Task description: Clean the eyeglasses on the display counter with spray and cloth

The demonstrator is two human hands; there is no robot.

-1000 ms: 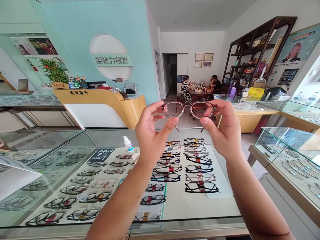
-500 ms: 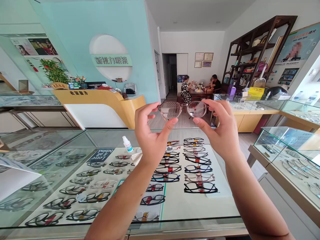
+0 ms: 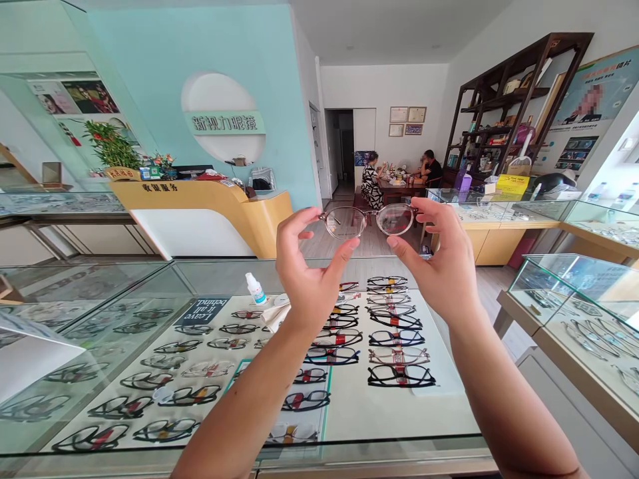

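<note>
A pair of round, thin-rimmed eyeglasses (image 3: 370,213) is held up in front of me, above the far edge of the glass counter. My left hand (image 3: 314,266) grips its left end, fingers at the upper corner and thumb below the lens. At the other end, my right hand (image 3: 436,256) pinches the frame the same way. Faint printing shows on the lenses. Under my hands lie rows of folded eyeglasses (image 3: 397,338), partly covered by my left forearm. A white spray bottle (image 3: 255,289) stands near a pale cloth (image 3: 274,315), left of my left wrist.
The glass display counter (image 3: 399,426) spans the front. Another glass case (image 3: 574,313) stands at right. Behind are a wooden reception desk (image 3: 200,199), a dark shelf (image 3: 504,100) and two people (image 3: 372,181) seated at a table. A white box corner (image 3: 34,359) juts in from the left.
My left hand and the eyeglasses have shifted slightly right, and the lenses now sit at a slightly different angle. Both hands keep their hold.
</note>
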